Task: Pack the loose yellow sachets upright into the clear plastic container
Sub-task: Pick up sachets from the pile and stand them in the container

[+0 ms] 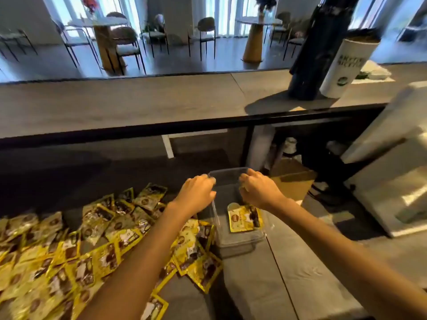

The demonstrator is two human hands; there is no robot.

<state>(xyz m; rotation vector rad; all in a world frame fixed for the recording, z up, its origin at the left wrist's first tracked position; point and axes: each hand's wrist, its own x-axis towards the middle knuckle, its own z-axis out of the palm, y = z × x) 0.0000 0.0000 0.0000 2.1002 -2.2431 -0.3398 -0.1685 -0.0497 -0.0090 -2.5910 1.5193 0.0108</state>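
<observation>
A clear plastic container stands on the grey counter just right of centre. My left hand grips its left wall near the far rim. My right hand holds the right wall opposite. One yellow sachet stands inside, leaning against the near right wall. Several loose yellow sachets lie scattered in a heap across the counter to the left, some touching the container's left side.
A raised dark shelf runs across above the counter, carrying a black bottle and a white cylinder at the right. A white machine stands at the right. A brown cardboard piece lies behind the container.
</observation>
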